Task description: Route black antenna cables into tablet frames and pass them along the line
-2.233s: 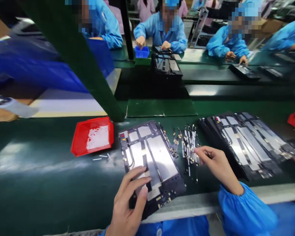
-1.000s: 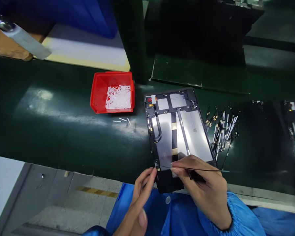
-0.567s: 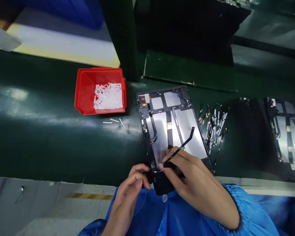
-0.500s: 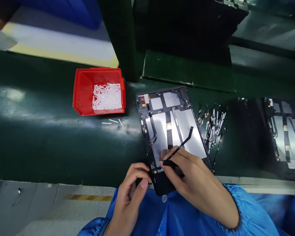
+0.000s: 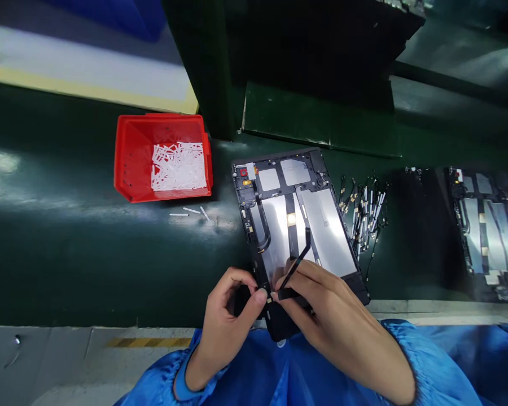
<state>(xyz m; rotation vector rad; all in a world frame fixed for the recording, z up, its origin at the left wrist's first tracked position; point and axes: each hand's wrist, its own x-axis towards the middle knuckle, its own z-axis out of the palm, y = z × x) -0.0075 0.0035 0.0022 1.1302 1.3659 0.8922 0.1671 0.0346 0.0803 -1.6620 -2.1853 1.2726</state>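
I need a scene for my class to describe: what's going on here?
A person works on an opened flat device on a green bench. The right hand pinches a thin black strip over it; the left hand is at its lower left edge. A red bin of white strips stands left of the device, thin cables right.

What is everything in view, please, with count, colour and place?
Opened tablet: one, silver-black, centre
Ribbon cable: one, black, over tablet
Cable pile: many, black-white, right of tablet
Tray: one, red, left
Strips: many, white, in tray
Loose strips: three, white, beside tray
Other tablets: uncounted, silver-black, far right
Bench: one, green, beneath
Post: one, green, top middle
Board: one, white, upper left
Sleeves: two, blue, bottom
Left hand: one, bare, tablet's edge
Right hand: one, bare, holding cable
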